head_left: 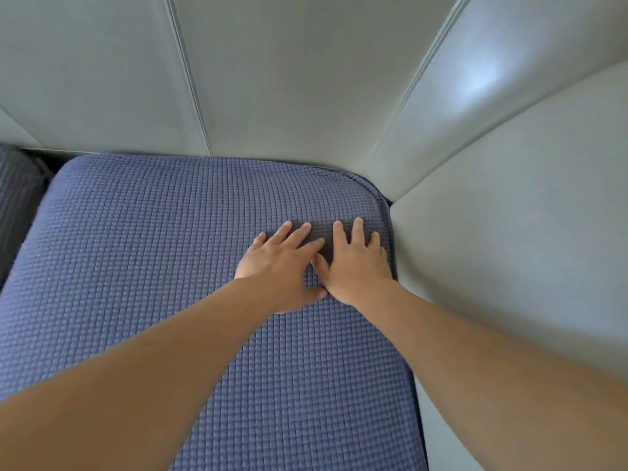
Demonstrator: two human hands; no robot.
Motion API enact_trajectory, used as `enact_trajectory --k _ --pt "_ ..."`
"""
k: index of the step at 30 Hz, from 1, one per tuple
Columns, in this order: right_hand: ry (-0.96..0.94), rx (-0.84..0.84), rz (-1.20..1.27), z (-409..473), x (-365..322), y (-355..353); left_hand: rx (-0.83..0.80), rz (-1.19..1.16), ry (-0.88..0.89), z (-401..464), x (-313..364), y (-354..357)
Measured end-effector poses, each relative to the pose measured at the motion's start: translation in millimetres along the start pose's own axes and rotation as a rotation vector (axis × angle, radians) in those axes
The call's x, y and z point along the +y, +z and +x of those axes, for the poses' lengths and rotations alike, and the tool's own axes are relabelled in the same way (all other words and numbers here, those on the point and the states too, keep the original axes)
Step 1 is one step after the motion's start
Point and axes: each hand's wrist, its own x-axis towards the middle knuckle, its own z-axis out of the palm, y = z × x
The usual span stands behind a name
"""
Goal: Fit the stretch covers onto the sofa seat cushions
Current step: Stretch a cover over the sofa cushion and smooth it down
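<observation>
Blue waffle-knit stretch cover [153, 266] lies taut on the seat cushion as left hand [278, 266] and right hand [356, 266], fingers flat and holding nothing, smooth its far right corner.

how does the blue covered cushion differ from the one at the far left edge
The blue covered cushion is blue-violet with a raised waffle weave; the left cushion looks dark grey. The blue one fills the view, with the left hand and right hand flat on it; the left cushion is a cropped, untouched sliver. Both sit against the sofa back.
</observation>
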Motion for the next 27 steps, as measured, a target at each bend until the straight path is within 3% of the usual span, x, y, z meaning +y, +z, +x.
enact_trajectory --k 4,11,16,20,23,27 --pt "-0.022 0.072 0.054 41.6 10.4 -24.4 0.089 -0.081 -0.122 26.9 -15.6 -20.5" --pt "-0.025 0.005 0.145 115.7 27.2 -33.7 -0.037 -0.008 -0.154 65.1 -36.5 -29.7" --pt "0.043 0.003 -0.002 121.4 16.8 -45.8 -0.085 0.025 -0.169 90.6 -44.4 -38.9" --pt "-0.054 0.165 -0.092 116.2 -1.0 -37.8 -0.027 0.023 -0.178 104.7 -46.1 -40.2" --pt "-0.124 0.219 -0.04 122.3 -0.5 -31.5 -0.006 -0.002 -0.183 114.7 -49.4 -38.6" --pt "-0.102 0.164 0.016 139.5 5.9 -29.0 -0.031 -0.023 -0.209 132.1 -50.5 -43.3"
